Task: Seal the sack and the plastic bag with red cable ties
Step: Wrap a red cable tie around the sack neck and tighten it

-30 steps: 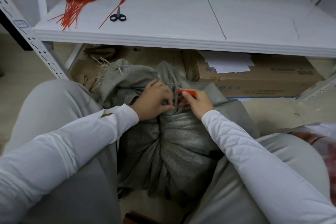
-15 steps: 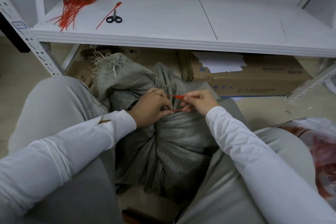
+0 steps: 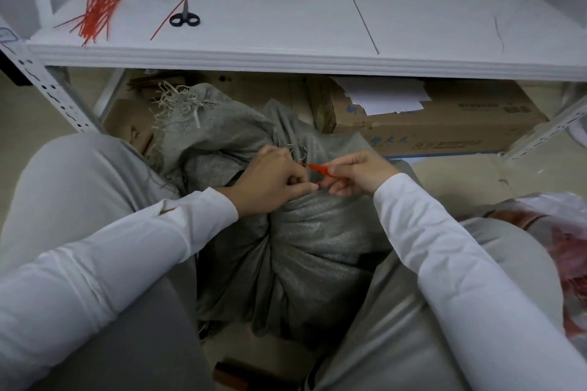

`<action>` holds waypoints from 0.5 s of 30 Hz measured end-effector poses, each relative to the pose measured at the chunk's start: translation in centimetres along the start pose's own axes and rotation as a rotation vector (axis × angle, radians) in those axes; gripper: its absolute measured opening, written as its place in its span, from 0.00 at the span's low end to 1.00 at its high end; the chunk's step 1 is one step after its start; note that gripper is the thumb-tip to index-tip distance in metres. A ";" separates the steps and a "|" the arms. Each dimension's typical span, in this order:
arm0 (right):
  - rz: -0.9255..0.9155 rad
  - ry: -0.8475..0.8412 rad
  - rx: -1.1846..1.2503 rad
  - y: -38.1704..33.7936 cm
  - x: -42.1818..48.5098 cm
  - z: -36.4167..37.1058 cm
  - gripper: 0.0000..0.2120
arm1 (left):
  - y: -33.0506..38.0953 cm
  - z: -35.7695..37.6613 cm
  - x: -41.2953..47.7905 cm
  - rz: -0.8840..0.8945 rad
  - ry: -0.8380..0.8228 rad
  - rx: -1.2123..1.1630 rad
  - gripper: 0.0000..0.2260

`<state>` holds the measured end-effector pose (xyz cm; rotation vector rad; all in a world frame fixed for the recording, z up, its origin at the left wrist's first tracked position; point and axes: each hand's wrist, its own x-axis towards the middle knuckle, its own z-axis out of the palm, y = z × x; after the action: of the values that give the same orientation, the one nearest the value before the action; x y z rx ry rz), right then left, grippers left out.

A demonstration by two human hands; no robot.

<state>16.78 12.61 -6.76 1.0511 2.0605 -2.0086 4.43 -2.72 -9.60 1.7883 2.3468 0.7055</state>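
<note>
The left hand (image 3: 273,181) grips the gathered neck of the sack (image 3: 311,232), the right hand (image 3: 359,173) just beside it pinches the red cable tie (image 3: 317,168) stretched between both hands, and the plastic bag (image 3: 568,232) lies well to its right.

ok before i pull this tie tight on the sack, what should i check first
1. Neck of the sack gripped by left hand: ok.
2. Grip on the red cable tie, pinched by right hand: ok.
3. Tail threaded through its head: cannot tell, hands hide it.
4. For trimming, scissors on the shelf: ok.
5. Backup, spare ties on the shelf: ok.
6. Next, plastic bag sealed: cannot tell, mouth out of view.
</note>
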 end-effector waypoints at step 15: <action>0.042 0.063 -0.368 1.3 2.5 0.2 0.06 | -0.7 0.3 1.5 -0.086 -0.155 0.104 0.21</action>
<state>15.43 13.33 -9.14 1.0809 2.2966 -1.5109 3.45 -1.35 -9.82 1.7012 2.3791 0.4251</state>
